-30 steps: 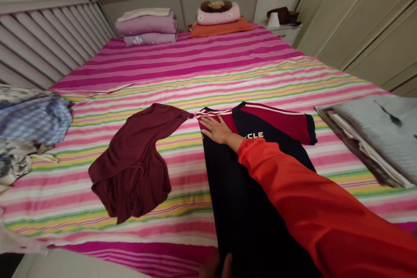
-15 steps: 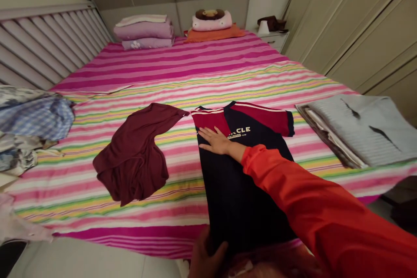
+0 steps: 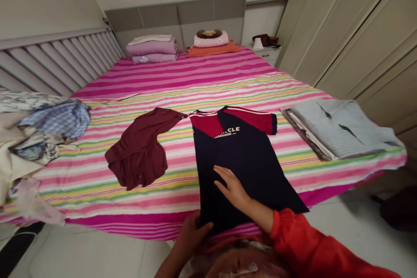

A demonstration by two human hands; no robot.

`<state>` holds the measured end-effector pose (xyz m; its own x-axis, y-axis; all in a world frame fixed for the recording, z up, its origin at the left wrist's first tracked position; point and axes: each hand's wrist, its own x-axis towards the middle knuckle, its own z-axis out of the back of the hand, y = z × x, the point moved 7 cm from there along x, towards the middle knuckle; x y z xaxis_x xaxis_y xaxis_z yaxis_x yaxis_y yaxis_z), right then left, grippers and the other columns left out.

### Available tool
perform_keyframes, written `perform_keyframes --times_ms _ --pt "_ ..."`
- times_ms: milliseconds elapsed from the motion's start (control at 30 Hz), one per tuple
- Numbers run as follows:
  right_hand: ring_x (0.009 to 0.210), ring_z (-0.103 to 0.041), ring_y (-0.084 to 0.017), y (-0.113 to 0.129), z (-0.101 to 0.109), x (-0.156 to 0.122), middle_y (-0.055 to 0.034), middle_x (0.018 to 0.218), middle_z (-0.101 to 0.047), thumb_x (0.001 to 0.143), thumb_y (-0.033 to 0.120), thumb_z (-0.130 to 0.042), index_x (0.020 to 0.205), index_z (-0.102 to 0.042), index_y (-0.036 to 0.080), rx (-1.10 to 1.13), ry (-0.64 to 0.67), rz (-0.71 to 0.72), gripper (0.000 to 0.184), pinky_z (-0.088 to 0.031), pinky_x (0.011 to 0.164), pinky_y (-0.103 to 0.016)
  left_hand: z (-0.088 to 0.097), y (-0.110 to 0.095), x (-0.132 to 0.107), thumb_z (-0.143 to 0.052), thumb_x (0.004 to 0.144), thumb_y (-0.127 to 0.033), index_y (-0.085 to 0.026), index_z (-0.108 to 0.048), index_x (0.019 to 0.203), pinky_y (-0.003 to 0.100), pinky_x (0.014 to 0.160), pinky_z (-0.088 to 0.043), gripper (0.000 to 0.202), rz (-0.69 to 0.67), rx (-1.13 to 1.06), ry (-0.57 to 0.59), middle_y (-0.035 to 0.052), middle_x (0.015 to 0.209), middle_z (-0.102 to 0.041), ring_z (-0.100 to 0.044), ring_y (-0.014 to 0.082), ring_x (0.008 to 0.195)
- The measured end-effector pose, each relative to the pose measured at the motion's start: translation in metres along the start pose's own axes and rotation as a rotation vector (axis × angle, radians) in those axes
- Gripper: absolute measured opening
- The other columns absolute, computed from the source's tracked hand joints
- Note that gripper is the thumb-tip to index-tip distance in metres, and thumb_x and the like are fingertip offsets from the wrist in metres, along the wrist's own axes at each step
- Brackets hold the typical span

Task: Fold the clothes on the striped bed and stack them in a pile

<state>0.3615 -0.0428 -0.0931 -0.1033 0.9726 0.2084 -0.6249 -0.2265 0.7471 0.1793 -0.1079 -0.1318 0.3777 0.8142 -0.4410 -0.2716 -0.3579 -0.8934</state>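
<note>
A navy and dark red T-shirt (image 3: 241,163) with white lettering across the chest lies front up near the bed's front edge. Only its right-hand sleeve shows; on the left the outline runs straight, and where that other sleeve lies is hidden. My left hand (image 3: 194,232) grips the shirt's lower left corner, thumb on top and fingers mostly hidden under the fabric. On the lower middle of the shirt rests my right hand (image 3: 230,187), fingers stretched out and flat. Left of the shirt lies a crumpled maroon garment (image 3: 140,147).
Folded light-blue cloth (image 3: 339,128) is stacked at the bed's right. A heap of loose clothes (image 3: 58,121) covers the left edge. Folded purple bedding (image 3: 153,47) and an orange pillow (image 3: 213,50) sit by the headboard (image 3: 156,17). Wardrobe doors (image 3: 345,26) line the right.
My right hand has slid from the shirt's chest down toward its hem, uncovering more lettering. The left hand stays at the lower left corner. The view has shifted, showing more wall.
</note>
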Motion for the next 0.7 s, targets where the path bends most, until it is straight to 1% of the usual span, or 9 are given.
perform_keyframes --times_ms 67,100,167,200,267,367,500,600,700 --pt "0.1 -0.066 -0.024 -0.014 0.002 -0.017 -0.0132 0.118 -0.066 0.09 0.042 -0.046 0.121 -0.061 0.022 0.129 -0.212 -0.178 0.039 -0.055 0.084 -0.04 0.009 -0.009 0.004 -0.07 0.068 -0.053 -0.015 -0.07 0.082 0.027 0.061 -0.047 0.04 0.054 0.196 0.142 0.002 0.07 -0.069 -0.062 0.0177 0.066" --pt "0.085 -0.067 -0.023 -0.019 0.001 -0.023 -0.0119 0.104 -0.069 0.088 0.042 -0.049 0.114 -0.063 0.021 0.187 -0.266 -0.26 0.036 -0.056 0.074 -0.037 0.02 -0.018 0.01 -0.067 0.07 -0.053 -0.016 -0.068 0.072 0.026 0.056 -0.044 0.037 0.063 0.347 0.144 0.0003 0.062 -0.065 -0.058 0.0158 0.059" --pt "0.065 -0.062 -0.018 -0.026 -0.006 -0.026 -0.0044 0.078 -0.067 0.082 0.042 -0.057 0.1 -0.064 0.02 0.276 -0.279 -0.388 0.029 -0.051 0.062 -0.03 0.047 -0.051 0.03 -0.059 0.078 -0.051 -0.017 -0.062 0.061 0.026 0.055 -0.041 0.038 -0.034 0.647 -0.015 -0.0007 0.054 -0.058 -0.054 0.0149 0.055" --pt "0.059 -0.059 -0.016 -0.028 -0.009 -0.025 -0.0001 0.067 -0.063 0.078 0.041 -0.061 0.092 -0.064 0.02 0.303 -0.256 -0.435 0.025 -0.048 0.059 -0.028 0.057 -0.076 0.042 -0.053 0.083 -0.049 -0.018 -0.063 0.064 0.028 0.059 -0.044 0.038 -0.156 0.752 -0.133 0.0005 0.058 -0.061 -0.057 0.0161 0.059" --pt "0.051 -0.05 -0.012 -0.03 -0.012 -0.02 0.0057 0.054 -0.052 0.071 0.036 -0.066 0.074 -0.059 0.022 0.333 -0.204 -0.495 0.017 -0.04 0.053 -0.024 0.063 -0.123 0.067 -0.041 0.091 -0.042 -0.019 -0.069 0.084 0.032 0.076 -0.05 0.036 -0.445 0.861 -0.324 0.0052 0.082 -0.072 -0.065 0.0196 0.08" --pt "0.046 -0.039 -0.009 -0.033 -0.013 -0.014 0.0084 0.048 -0.039 0.069 0.034 -0.065 0.055 -0.044 0.023 0.369 -0.162 -0.51 0.027 -0.03 0.048 -0.022 0.045 -0.156 0.106 -0.037 0.094 -0.032 -0.019 -0.067 0.112 0.042 0.105 -0.042 0.037 -0.663 0.972 -0.389 0.0096 0.123 -0.068 -0.058 0.0242 0.119" --pt "0.042 -0.037 -0.008 -0.037 -0.015 -0.015 0.0091 0.046 -0.036 0.075 0.042 -0.055 0.056 -0.039 0.023 0.465 -0.094 -0.497 0.032 -0.03 0.044 -0.021 0.008 -0.146 0.139 -0.037 0.096 -0.03 -0.016 -0.055 0.133 0.055 0.115 -0.027 0.044 -0.69 1.223 -0.352 0.011 0.143 -0.053 -0.041 0.029 0.138" --pt "0.04 -0.04 -0.008 -0.039 -0.016 -0.019 0.0087 0.045 -0.039 0.076 0.05 -0.053 0.058 -0.042 0.023 0.525 -0.042 -0.492 0.034 -0.034 0.042 -0.021 -0.009 -0.126 0.132 -0.034 0.097 -0.031 -0.016 -0.044 0.142 0.055 0.116 -0.024 0.048 -0.728 1.29 -0.311 0.0109 0.149 -0.046 -0.035 0.0276 0.141" --pt "0.042 -0.042 -0.008 -0.039 -0.016 -0.02 0.0084 0.047 -0.042 0.073 0.054 -0.056 0.06 -0.045 0.023 0.558 -0.044 -0.487 0.036 -0.036 0.042 -0.021 -0.018 -0.1 0.11 -0.035 0.097 -0.03 -0.021 -0.042 0.144 0.052 0.117 -0.024 0.048 -0.779 1.237 -0.15 0.0076 0.151 -0.045 -0.033 0.0243 0.143"
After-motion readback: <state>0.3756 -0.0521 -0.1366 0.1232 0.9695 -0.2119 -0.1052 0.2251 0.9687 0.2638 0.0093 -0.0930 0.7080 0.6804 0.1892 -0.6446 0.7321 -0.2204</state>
